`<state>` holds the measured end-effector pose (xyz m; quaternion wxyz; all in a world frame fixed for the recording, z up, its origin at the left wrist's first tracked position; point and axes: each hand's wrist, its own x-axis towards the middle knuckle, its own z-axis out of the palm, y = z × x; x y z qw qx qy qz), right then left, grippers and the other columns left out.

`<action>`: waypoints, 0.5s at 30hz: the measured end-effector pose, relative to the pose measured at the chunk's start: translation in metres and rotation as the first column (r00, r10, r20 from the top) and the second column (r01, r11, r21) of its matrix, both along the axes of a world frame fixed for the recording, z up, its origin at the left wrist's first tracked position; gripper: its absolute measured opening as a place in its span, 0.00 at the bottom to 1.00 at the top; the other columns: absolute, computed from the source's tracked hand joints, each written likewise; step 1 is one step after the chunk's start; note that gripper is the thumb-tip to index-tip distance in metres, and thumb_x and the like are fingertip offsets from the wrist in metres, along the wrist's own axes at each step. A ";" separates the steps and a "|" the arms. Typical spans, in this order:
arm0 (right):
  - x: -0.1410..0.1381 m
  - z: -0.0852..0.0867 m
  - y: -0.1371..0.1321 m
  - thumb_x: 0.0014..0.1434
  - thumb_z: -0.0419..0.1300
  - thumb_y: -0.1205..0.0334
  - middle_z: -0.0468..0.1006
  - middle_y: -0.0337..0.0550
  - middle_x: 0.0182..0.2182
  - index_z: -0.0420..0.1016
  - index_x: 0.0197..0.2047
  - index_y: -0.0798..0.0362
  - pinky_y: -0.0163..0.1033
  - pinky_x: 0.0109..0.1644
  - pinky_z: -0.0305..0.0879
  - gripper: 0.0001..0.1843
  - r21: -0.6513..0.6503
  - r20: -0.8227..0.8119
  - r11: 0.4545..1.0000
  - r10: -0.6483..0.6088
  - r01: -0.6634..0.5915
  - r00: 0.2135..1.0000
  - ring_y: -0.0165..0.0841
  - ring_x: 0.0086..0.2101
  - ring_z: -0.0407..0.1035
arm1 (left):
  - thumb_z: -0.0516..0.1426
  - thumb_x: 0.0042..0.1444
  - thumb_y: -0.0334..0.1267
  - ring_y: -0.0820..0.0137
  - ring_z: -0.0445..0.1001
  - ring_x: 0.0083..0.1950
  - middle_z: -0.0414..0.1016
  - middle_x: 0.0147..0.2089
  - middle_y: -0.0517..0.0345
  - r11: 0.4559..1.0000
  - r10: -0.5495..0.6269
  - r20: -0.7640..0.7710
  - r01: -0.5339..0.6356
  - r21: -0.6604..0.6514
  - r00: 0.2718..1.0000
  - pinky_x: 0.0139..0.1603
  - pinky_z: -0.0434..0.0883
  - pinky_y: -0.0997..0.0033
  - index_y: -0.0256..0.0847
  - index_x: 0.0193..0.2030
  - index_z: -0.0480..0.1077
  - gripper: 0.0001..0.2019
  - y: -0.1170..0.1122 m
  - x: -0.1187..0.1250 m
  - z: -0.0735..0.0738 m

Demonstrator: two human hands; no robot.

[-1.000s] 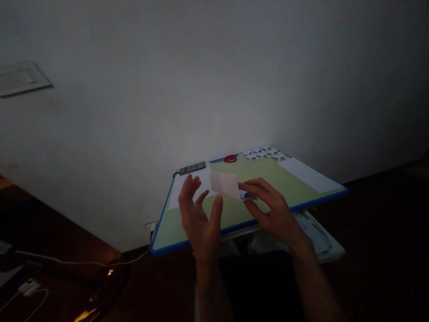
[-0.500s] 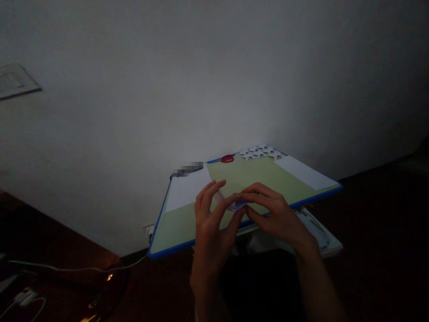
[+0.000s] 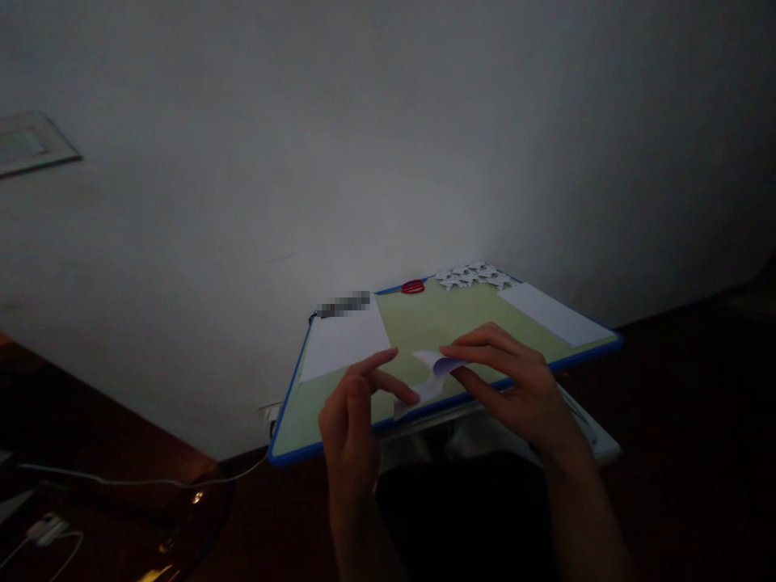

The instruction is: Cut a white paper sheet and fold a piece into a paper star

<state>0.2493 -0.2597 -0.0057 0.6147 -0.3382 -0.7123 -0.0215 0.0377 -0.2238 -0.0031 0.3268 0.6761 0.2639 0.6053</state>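
A small white piece of paper (image 3: 432,388), partly folded and curled, hangs over the front part of the green table (image 3: 418,319). My right hand (image 3: 515,384) pinches its right end between thumb and fingers. At the paper's lower left, a fingertip of my left hand (image 3: 357,408) touches it, while the other fingers of that hand are spread apart and its thumb stands away from the paper. The exact folds are too blurred to make out.
Several folded white paper pieces (image 3: 473,276) lie at the far right corner beside red-handled scissors (image 3: 413,287). White sheets lie on the left (image 3: 343,343) and right (image 3: 554,315). A blurred dark object (image 3: 343,304) rests at the back left. A white cable (image 3: 139,483) hangs at left.
My hands have moved apart, the left one going left and down. Its pinch on the paper has opened, and more of the paper shows between the hands.
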 end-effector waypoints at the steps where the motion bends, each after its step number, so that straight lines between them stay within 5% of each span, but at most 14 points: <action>1: 0.000 0.001 -0.001 0.66 0.65 0.76 0.81 0.44 0.44 0.81 0.58 0.46 0.44 0.49 0.72 0.21 -0.006 -0.007 1.000 0.016 -0.016 1.000 0.36 0.46 0.75 | 0.49 0.77 0.47 0.68 0.79 0.32 0.80 0.29 0.58 0.999 -0.016 0.022 0.017 -0.028 1.000 0.36 0.75 0.68 0.43 0.58 0.78 0.19 0.001 0.001 -0.001; 7: 0.000 0.004 -0.006 0.65 0.67 0.76 0.80 0.41 0.42 0.82 0.58 0.46 0.41 0.46 0.72 0.22 -0.029 -0.045 0.981 0.189 -0.190 0.981 0.34 0.43 0.76 | 0.69 0.61 0.35 0.75 0.75 0.33 0.75 0.36 0.63 0.983 -0.101 -0.122 0.118 0.139 0.987 0.34 0.75 0.74 0.51 0.53 0.82 0.13 0.009 0.001 -0.001; 11: -0.001 0.004 -0.007 0.65 0.68 0.75 0.81 0.42 0.42 0.82 0.58 0.45 0.41 0.45 0.73 0.22 -0.034 -0.071 0.974 0.220 -0.223 0.973 0.35 0.43 0.76 | 0.71 0.58 0.34 0.74 0.76 0.39 0.79 0.47 0.59 0.944 -0.087 -0.158 0.132 0.302 0.984 0.38 0.76 0.72 0.52 0.53 0.83 0.16 0.008 0.002 0.003; 15: -0.001 0.002 -0.007 0.65 0.68 0.74 0.82 0.42 0.43 0.82 0.59 0.44 0.42 0.46 0.73 0.23 -0.037 -0.099 0.971 0.233 -0.238 0.967 0.35 0.44 0.76 | 0.72 0.56 0.30 0.73 0.78 0.40 0.82 0.46 0.60 0.929 -0.122 -0.158 0.169 0.329 0.980 0.38 0.77 0.73 0.51 0.54 0.82 0.20 0.004 0.005 0.005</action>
